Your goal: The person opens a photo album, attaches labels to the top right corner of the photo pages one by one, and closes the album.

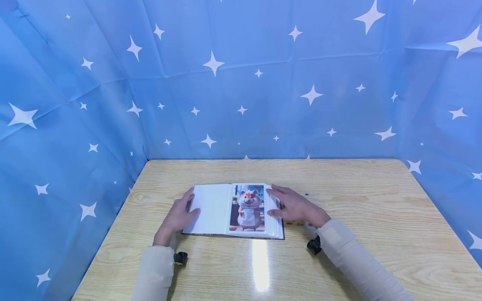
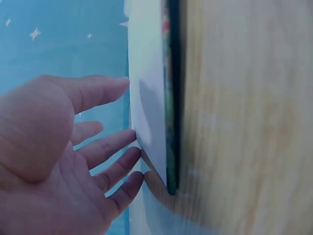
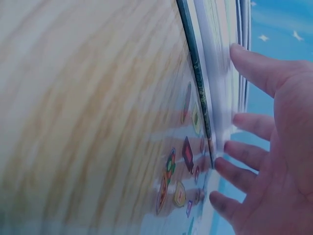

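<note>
Photo album (image 1: 228, 209), seen in the head view, lies flat and spread on the wooden surface (image 1: 376, 200) between the two hands, a blank white page on its left side and a sleeved picture (image 1: 246, 209) of an aproned cartoon animal on its right. It should be light, with stiff covers and thinner, bendable leaves; the glossy sleeve would probably feel slippery, and a careless pinch might crease it. The outer edges of the covers look the best place to take hold. The left hand (image 1: 177, 215) is at the left edge, its thumb reaching over the blank page; the right hand (image 1: 295, 205) is at the right edge, thumb and forefinger over the border beside the picture.

The left wrist view shows the left hand's fingers spread and relaxed, grasping nothing, the tips pointing at the album's edge and patterned cover; whether they actually touch is hard to judge from this angle.

In the right wrist view the right hand's fingers are likewise extended and not clenched, with the fingertips at the edge of the stacked leaves. Small food-shaped stickers (image 3: 188, 154) lie on the surface just beside the cover.
</note>
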Tool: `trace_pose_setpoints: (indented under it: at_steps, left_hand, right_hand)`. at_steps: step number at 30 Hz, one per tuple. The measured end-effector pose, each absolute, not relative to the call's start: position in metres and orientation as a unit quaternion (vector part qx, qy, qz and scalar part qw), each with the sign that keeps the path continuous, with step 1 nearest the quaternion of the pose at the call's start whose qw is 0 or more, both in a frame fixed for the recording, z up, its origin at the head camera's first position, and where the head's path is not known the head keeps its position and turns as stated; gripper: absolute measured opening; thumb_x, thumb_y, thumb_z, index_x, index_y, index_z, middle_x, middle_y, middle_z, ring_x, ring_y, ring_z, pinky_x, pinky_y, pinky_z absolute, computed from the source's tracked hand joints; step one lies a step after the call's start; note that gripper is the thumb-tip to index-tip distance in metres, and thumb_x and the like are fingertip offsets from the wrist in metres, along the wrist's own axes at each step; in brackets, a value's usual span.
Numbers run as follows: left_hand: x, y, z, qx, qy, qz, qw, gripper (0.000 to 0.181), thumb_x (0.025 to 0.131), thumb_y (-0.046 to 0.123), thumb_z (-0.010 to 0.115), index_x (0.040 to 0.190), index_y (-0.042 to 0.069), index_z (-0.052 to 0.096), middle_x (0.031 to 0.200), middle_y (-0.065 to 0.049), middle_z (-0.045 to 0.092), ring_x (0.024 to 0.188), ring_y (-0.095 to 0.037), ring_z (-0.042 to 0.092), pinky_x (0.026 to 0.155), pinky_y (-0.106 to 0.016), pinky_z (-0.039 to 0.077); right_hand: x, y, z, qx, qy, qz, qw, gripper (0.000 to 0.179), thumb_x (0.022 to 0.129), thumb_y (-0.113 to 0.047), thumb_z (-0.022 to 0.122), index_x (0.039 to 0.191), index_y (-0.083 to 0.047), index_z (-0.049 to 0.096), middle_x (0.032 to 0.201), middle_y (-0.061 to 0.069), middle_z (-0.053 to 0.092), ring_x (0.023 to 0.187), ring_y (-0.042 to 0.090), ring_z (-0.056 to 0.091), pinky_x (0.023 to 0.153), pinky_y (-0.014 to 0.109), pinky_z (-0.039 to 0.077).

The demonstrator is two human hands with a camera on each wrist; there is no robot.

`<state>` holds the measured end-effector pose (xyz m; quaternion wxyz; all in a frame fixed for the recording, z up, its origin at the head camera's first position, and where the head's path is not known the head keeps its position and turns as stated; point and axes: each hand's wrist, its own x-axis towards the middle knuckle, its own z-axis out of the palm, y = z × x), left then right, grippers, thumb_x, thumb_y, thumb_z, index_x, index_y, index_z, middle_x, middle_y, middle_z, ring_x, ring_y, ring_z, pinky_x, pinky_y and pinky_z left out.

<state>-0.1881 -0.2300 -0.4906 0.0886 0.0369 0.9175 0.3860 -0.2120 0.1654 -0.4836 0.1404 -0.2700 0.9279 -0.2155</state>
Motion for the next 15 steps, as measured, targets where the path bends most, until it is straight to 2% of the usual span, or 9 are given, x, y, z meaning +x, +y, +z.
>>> trace_pose_setpoints:
  at_steps: [6, 15]
  left_hand:
    - [-0.182, -0.22, -0.492, 0.066, 0.946, 0.31, 0.073, 0.068, 0.098, 0.024, 0.059, 0.155, 0.002, 0.028, 0.157, -0.023, 0.032, 0.141, -0.047, 0.028, 0.115, -0.06, 0.026]
    - [-0.172, -0.208, -0.489, 0.062, 0.962, 0.244, 0.102, 0.066, 0.1, 0.037, 0.054, 0.154, 0.006, 0.033, 0.161, -0.027, 0.017, 0.145, -0.049, 0.019, 0.114, -0.065, 0.019]
  right_hand:
    - [-0.212, 0.168, -0.483, -0.273, 0.928, -0.213, 0.135, 0.08, 0.095, -0.054, 0.059, 0.158, -0.016, 0.027, 0.164, 0.013, 0.019, 0.148, 0.039, 0.024, 0.115, 0.056, 0.029]
    - [-0.209, 0.172, -0.484, -0.28, 0.922, -0.236, 0.127, 0.079, 0.096, -0.048, 0.06, 0.157, -0.011, 0.026, 0.165, 0.014, 0.017, 0.149, 0.038, 0.022, 0.115, 0.055, 0.029]
